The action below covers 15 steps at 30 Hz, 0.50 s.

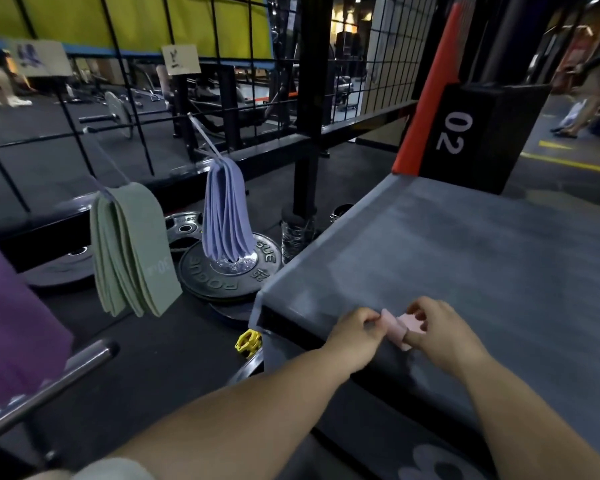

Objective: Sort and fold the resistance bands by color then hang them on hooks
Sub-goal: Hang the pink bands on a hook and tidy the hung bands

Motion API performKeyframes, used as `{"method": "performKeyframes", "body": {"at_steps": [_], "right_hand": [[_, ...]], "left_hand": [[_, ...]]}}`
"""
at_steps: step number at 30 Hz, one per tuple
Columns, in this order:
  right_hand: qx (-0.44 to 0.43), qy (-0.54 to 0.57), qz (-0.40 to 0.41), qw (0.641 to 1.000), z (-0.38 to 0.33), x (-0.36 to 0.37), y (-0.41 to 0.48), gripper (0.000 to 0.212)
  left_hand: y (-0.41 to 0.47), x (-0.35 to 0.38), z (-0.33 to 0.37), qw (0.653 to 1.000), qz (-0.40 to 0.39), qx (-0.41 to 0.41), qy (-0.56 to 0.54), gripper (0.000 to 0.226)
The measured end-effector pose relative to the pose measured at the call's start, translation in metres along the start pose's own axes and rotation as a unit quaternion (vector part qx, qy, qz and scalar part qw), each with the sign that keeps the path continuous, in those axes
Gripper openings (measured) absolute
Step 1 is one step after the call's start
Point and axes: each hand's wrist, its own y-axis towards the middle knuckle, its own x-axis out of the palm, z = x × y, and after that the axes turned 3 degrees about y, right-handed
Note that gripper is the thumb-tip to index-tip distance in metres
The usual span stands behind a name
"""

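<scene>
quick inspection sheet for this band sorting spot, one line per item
surface: grey platform top; the hands work at its near left corner
job's things: small pink band being folded; green bands and lilac bands folded and hanging from hooks on the wire-grid rack
clutter: weight plates, yellow collar and a steel bar beside the platform
grips: left hand and right hand both pinch the pink band
cables: nothing seen
surroundings: gym floor, people far off, purple fabric at left, unclear what

Weight plate [201, 276] — yellow collar [248, 342].
</scene>
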Motion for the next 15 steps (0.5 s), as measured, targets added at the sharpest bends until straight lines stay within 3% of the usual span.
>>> {"method": "performKeyframes", "body": {"at_steps": [8, 15], "right_hand": [[-0.138, 0.114, 0.031, 0.983, -0.034, 0.014, -0.011, 0.047], [-0.200, 0.242, -0.037, 0.949, -0.079, 0.021, -0.042, 0.066]], "left_hand": [[-0.008, -0.040, 0.002, 0.987, 0.061, 0.023, -0.148, 0.006], [-0.034, -0.083, 0.001, 0.984, 0.078, 0.022, -0.158, 0.004]]}}
